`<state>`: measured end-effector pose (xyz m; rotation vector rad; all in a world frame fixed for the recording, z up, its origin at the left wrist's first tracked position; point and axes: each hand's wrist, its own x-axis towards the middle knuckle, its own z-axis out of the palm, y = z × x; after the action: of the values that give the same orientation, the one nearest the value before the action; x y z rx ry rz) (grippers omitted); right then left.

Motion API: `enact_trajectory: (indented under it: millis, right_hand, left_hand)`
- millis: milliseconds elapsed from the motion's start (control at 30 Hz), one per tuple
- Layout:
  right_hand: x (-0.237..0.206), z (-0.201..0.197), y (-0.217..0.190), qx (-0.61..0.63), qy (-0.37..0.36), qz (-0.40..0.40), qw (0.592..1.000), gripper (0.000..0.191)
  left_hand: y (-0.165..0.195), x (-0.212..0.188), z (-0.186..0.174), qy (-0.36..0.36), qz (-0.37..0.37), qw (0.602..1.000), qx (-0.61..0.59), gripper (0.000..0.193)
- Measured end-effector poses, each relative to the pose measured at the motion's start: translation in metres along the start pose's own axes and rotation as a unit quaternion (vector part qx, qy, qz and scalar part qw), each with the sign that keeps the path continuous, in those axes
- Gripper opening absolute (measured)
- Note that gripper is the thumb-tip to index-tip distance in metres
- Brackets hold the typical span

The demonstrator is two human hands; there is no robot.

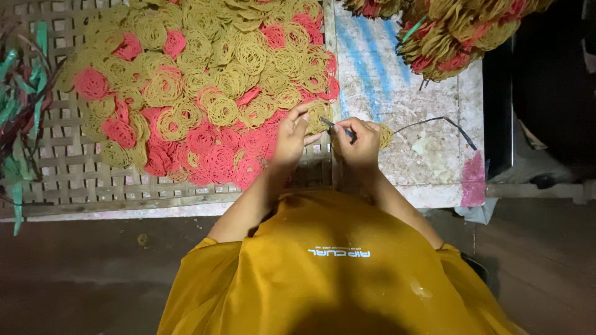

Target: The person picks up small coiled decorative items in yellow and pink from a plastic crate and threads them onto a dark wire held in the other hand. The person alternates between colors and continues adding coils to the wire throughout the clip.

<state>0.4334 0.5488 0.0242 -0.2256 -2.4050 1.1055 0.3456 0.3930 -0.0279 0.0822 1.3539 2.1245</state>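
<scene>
My left hand (292,133) rests its fingertips on a yellow noodle-like disc (318,118) at the near right edge of a big pile of yellow and pink coiled discs (205,87). My right hand (359,141) pinches a thin dark needle (335,126), and a small stack of yellow discs (385,135) sits against its far side. A dark string (434,121) trails from that hand to the right across the table. The two hands nearly touch.
The pile lies on a woven bamboo tray (74,180). The tray sits on a worn white table (422,161) with blue and pink stains. Strung bundles of discs (453,31) lie at the back right. Green strips (18,105) hang at the left.
</scene>
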Motion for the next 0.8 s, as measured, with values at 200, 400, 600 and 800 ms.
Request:
enact_trajectory:
  millis: [200,400,600,800]
  right_hand:
    - [-0.005,-0.001,-0.001,-0.068,0.019,-0.012,0.997,0.011]
    - [-0.006,0.001,-0.004,-0.086,-0.007,0.010,0.996,0.011]
    - [-0.014,-0.005,0.011,-0.047,0.008,-0.023,0.999,0.008]
    - [-0.023,-0.019,0.020,-0.032,0.068,-0.049,0.996,0.015]
  left_hand:
    - [-0.001,-0.006,0.008,-0.018,0.025,0.999,0.010,0.033]
    - [-0.017,-0.013,0.006,-0.065,0.080,0.990,0.093,0.035]
    - [-0.018,-0.009,0.014,-0.128,0.114,0.982,0.078,0.031]
    - [0.025,-0.031,0.044,-0.001,0.305,0.792,0.528,0.016]
